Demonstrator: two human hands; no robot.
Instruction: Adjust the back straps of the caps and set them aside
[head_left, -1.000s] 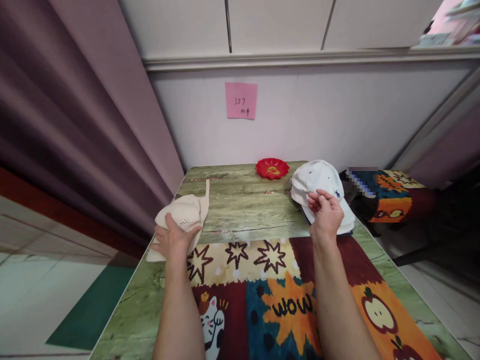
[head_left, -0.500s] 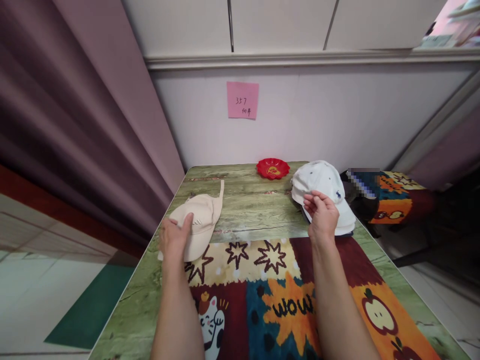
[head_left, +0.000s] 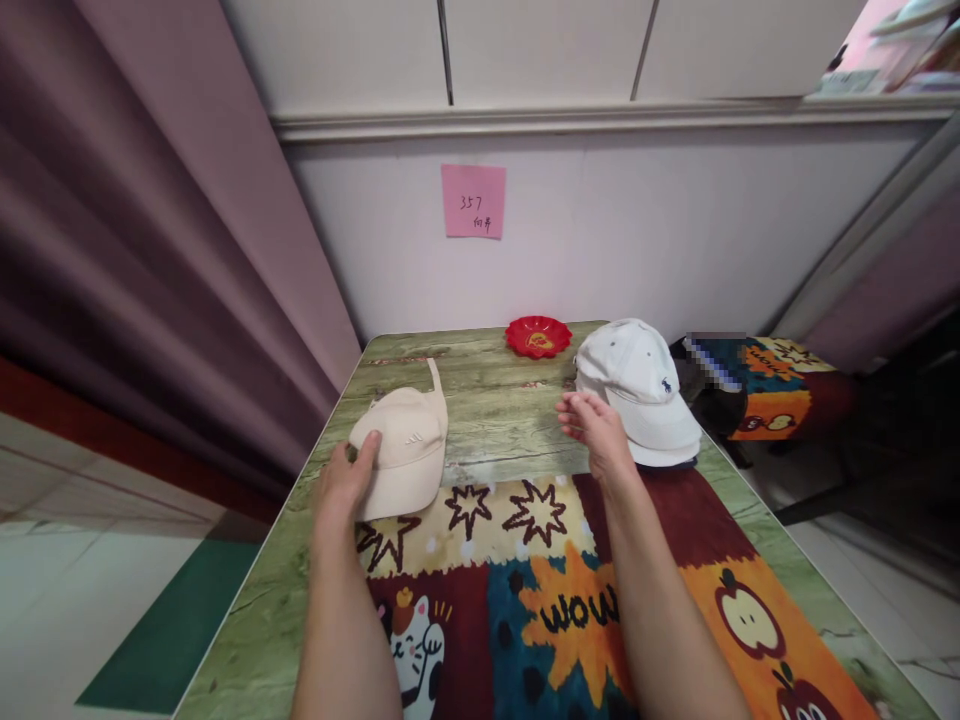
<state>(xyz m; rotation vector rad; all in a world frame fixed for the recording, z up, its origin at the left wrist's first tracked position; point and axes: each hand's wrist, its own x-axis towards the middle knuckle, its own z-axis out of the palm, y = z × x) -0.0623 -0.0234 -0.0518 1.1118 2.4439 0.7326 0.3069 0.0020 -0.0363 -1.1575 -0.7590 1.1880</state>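
Where the beige cap point(head_left: 409, 430) lies: on the left part of the tabletop point(head_left: 495, 405), crown up, brim toward the person, the brim's near edge overlapping the printed mat point(head_left: 450, 560) in this view.
Cap details: three short slanted marks on the front of the crown; a strap point(head_left: 434, 376) extends from its back toward the wall.
Left hand point(head_left: 346, 475): at the left side of the beige cap, thumb parted from the fingers and lying over the crown's edge; the fingers are partly hidden, so whether they have hold of the cap cannot be determined.
Right hand point(head_left: 596, 430): raised just beside the white cap point(head_left: 634, 375), fingers loosely curled and partly open, with nothing seen in them; contact with the cap cannot be confirmed.
White cap: on the right part of the tabletop, brim toward the person, a small dark blue emblem on the crown; a dark brim point(head_left: 684, 464) shows beneath its own.
Red dish point(head_left: 538, 337): scalloped rim, near the far edge, left of the white cap.
Wall point(head_left: 390, 260): bears a pink note point(head_left: 473, 202) with handwriting, reading "357" on top.
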